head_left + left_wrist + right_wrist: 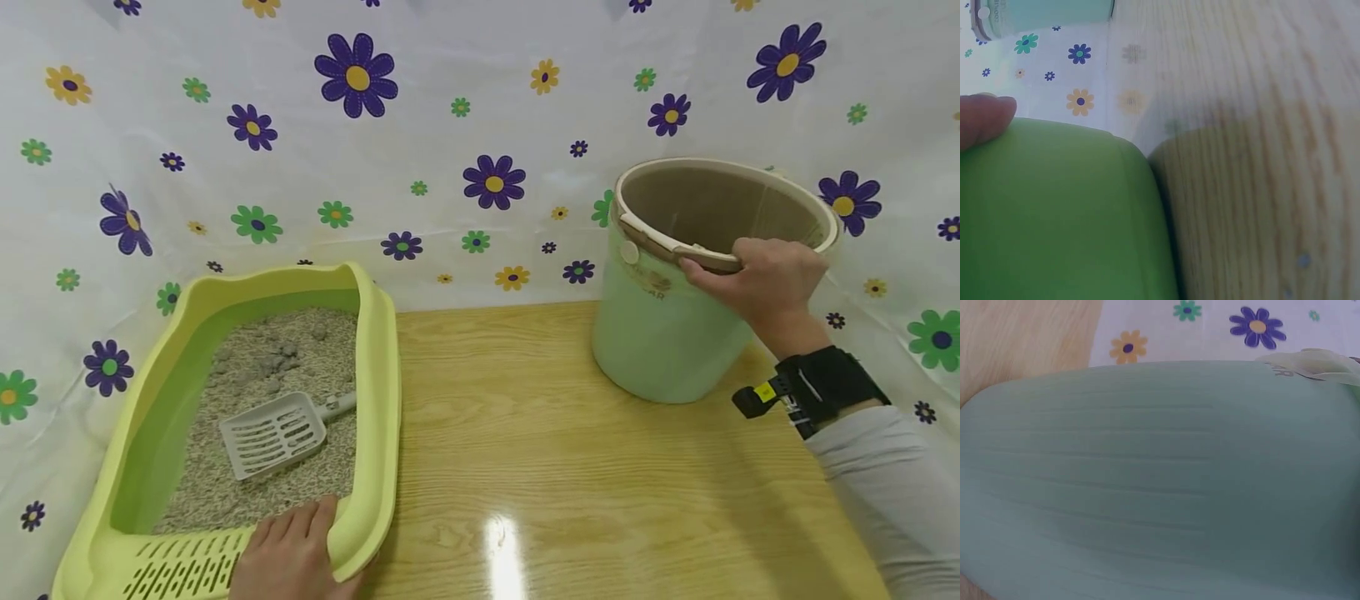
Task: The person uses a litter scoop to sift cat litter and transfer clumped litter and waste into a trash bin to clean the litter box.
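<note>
A yellow-green litter box stands at the left in the head view, holding grainy litter with grey clumps. On the litter lies a grey slotted litter scoop, its handle pointing right. My left hand grips the box's front rim near the right corner; in the left wrist view one fingertip shows over the green wall. At the back right is a pale green bucket with a beige rim. My right hand grips its near rim and handle. The right wrist view shows the bucket's ribbed side, the hand itself out of view.
Both things are on a wood-grain table. A white flower-print sheet rises behind it and along both sides. The bucket stands close to the sheet's back right corner.
</note>
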`<state>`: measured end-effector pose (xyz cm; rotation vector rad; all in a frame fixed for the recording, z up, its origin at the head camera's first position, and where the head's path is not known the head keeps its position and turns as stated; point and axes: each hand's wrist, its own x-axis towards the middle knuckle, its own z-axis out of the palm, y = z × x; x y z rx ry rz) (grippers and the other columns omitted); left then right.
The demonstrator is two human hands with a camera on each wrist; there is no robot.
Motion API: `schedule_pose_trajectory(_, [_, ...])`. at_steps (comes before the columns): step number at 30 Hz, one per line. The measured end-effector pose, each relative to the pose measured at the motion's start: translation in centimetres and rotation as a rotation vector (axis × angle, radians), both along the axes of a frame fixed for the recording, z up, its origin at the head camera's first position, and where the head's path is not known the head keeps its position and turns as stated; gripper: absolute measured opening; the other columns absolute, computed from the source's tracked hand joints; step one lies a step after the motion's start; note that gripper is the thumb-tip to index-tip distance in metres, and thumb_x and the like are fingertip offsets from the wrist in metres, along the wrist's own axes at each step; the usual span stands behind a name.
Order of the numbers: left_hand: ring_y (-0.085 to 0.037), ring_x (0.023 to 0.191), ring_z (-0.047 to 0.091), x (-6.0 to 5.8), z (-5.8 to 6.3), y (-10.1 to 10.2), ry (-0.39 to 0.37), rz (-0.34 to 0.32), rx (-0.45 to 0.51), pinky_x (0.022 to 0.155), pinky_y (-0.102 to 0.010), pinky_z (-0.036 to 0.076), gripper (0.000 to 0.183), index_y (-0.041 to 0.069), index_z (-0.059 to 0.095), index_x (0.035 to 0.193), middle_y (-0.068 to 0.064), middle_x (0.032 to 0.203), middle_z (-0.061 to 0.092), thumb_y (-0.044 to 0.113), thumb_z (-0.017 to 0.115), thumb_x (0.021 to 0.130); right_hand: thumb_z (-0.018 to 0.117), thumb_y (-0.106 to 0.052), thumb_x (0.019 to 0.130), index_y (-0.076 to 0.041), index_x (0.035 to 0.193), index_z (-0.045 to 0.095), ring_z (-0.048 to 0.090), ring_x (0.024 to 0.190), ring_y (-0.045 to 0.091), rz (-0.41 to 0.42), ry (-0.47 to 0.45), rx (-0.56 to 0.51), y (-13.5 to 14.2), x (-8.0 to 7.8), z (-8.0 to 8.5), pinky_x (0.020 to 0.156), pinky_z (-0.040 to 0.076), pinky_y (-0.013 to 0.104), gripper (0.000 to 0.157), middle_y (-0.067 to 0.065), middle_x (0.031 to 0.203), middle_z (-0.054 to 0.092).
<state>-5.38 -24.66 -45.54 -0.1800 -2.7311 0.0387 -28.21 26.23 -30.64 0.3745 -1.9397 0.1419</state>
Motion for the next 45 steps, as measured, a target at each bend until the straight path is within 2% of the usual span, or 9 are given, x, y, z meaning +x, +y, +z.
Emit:
schedule_pose_trajectory(8, [-0.03, 0.086, 0.065, 0.2, -0.1, 0.1, -0.023, -0.009, 0.024, 0.078, -0.049, 0.049, 0.079, 0.005, 0.064, 0.11, -0.012, 0.096, 0.069, 0.065, 0.072, 0.06, 0.047, -0.069, 0.078, -0.005, 0.045, 0.034, 0.027, 0.035, 0.026, 0.049, 0.057, -0.018, -2.6, 0.1, -0.5, 0.045, 0.012, 0.032, 0.073, 0.009, 0.041, 0.031])
schedule_pose_trajectory(12, [-0.03, 0.088, 0.065, 0.2, 0.1, 0.0, -0.032, -0.018, 0.019, 0.08, -0.049, 0.048, 0.08, 0.004, 0.063, 0.111, -0.012, 0.098, 0.069, 0.065, 0.071, 0.06, 0.048, -0.07, 0.077, -0.007, 0.045, 0.034, 0.028, 0.035, 0.025, 0.091, 0.074, -0.031, -3.8, 0.2, -0.5, 0.045, 0.01, 0.032, 0.072, 0.008, 0.041, 0.031])
schedule_pose_trajectory(16, [-0.031, 0.088, 0.065, 0.1, 0.2, -0.2, -0.011, -0.038, 0.015, 0.08, -0.048, 0.048, 0.082, 0.003, 0.063, 0.112, -0.013, 0.097, 0.068, 0.064, 0.072, 0.059, 0.046, -0.072, 0.078, -0.008, 0.044, 0.034, 0.029, 0.035, 0.025, 0.129, 0.077, -0.029, -5.4, 0.3, -0.2, 0.047, 0.009, 0.031, 0.073, 0.006, 0.041, 0.031])
schedule_pose_trajectory(22, [-0.032, 0.09, 0.064, -0.1, 0.5, -0.6, 0.035, -0.057, 0.025, 0.081, -0.048, 0.047, 0.082, 0.002, 0.062, 0.112, -0.014, 0.098, 0.067, 0.063, 0.072, 0.058, 0.049, -0.07, 0.078, -0.009, 0.044, 0.031, 0.022, 0.036, 0.021, 0.189, 0.126, -0.049, -8.4, 0.4, 0.3, 0.047, 0.007, 0.03, 0.072, 0.004, 0.041, 0.028])
schedule_pose_trajectory(28, [-0.033, 0.092, 0.063, 0.0, 0.5, -0.6, 0.026, -0.058, 0.042, 0.082, -0.049, 0.046, 0.08, 0.003, 0.06, 0.112, -0.015, 0.098, 0.067, 0.062, 0.071, 0.059, 0.049, -0.069, 0.079, -0.01, 0.044, 0.03, 0.022, 0.035, 0.019, 0.241, 0.134, -0.015, -10.8, 0.4, -0.1, 0.045, 0.009, 0.029, 0.071, 0.002, 0.04, 0.027])
schedule_pose_trajectory(36, [-0.034, 0.096, 0.062, 0.4, 0.2, -0.5, -0.014, -0.032, 0.052, 0.085, -0.05, 0.044, 0.081, 0.004, 0.061, 0.116, -0.014, 0.103, 0.067, 0.063, 0.07, 0.062, 0.049, -0.068, 0.08, -0.01, 0.043, 0.032, 0.026, 0.035, 0.018, 0.341, 0.112, -0.007, -14.2, 1.1, -0.6, 0.042, 0.014, 0.029, 0.071, 0.002, 0.039, 0.03])
schedule_pose_trajectory(41, [-0.034, 0.097, 0.061, 0.6, 0.2, -0.5, -0.034, -0.021, 0.048, 0.087, -0.05, 0.043, 0.084, 0.005, 0.061, 0.117, -0.014, 0.104, 0.067, 0.066, 0.071, 0.06, 0.049, -0.068, 0.08, -0.013, 0.043, 0.032, 0.025, 0.035, 0.015, 0.373, 0.116, 0.017, -16.7, 1.8, -0.6, 0.041, 0.014, 0.029, 0.068, 0.0, 0.039, 0.03])
schedule_pose_trajectory(43, [-0.036, 0.1, 0.06, 0.6, 0.9, -0.3, -0.087, -0.005, 0.052, 0.089, -0.053, 0.042, 0.087, 0.006, 0.06, 0.118, -0.015, 0.106, 0.066, 0.069, 0.07, 0.059, 0.048, -0.069, 0.08, -0.013, 0.043, 0.033, 0.024, 0.035, 0.014, 0.378, 0.117, 0.035, -17.6, 2.1, -0.4, 0.04, 0.015, 0.029, 0.068, -0.001, 0.039, 0.03])
schedule_pose_trajectory(45, [-0.04, 0.105, 0.057, 0.6, 2.5, -0.1, -0.19, 0.012, 0.07, 0.092, -0.06, 0.038, 0.093, 0.008, 0.059, 0.122, -0.016, 0.112, 0.064, 0.075, 0.067, 0.059, 0.047, -0.07, 0.08, -0.013, 0.044, 0.033, 0.024, 0.036, 0.014, 0.382, 0.115, 0.039, -18.3, 2.3, -0.2, 0.04, 0.016, 0.029, 0.069, -0.001, 0.039, 0.031])
